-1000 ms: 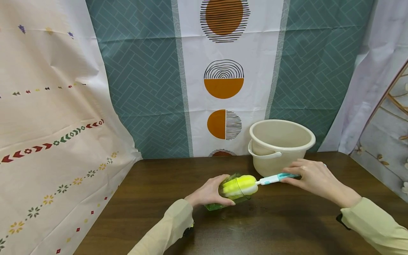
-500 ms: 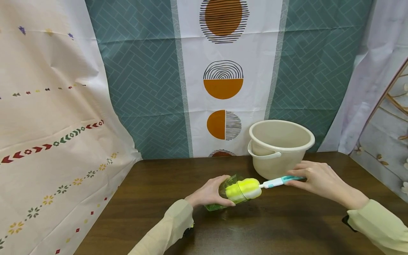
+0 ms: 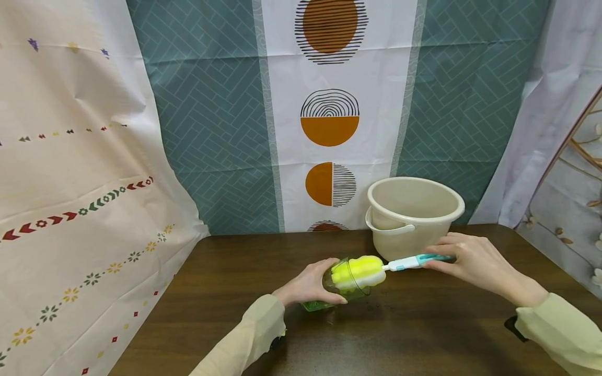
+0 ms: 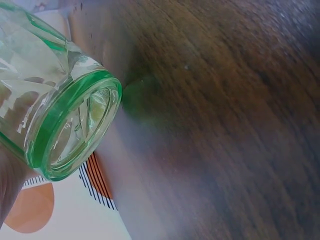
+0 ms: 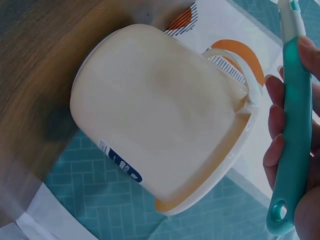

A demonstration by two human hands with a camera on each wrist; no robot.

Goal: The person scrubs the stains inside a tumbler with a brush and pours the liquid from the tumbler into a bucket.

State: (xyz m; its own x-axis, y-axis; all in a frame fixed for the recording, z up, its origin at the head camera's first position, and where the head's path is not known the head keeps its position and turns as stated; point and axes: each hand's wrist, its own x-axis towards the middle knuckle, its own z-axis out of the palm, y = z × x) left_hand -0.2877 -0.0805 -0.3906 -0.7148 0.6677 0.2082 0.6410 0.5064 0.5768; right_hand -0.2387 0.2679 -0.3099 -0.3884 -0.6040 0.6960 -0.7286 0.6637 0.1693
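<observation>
A clear green-tinted drinking glass (image 3: 320, 304) lies tilted on its side above the table, its mouth facing right. My left hand (image 3: 312, 282) grips it round the body; the thick green base of the glass (image 4: 75, 125) fills the left part of the left wrist view. Partly inside the mouth sits the yellow and white sponge head of a bottle brush (image 3: 359, 271). My right hand (image 3: 475, 263) holds the brush by its white and teal handle. In the right wrist view, fingers (image 5: 276, 115) and thumb close round the teal handle (image 5: 295, 130).
Behind the right hand a cream bucket (image 3: 409, 237) stands on the dark wooden table (image 3: 226, 292), its handle hanging down at the left. Patterned cloth (image 3: 216, 130) hangs along the table's back edge. More cloth drapes at both sides.
The brush head first slid slightly out of the glass to the right, then its head tipped upward at the mouth. My right hand shifted a little right; the left hand stayed still.
</observation>
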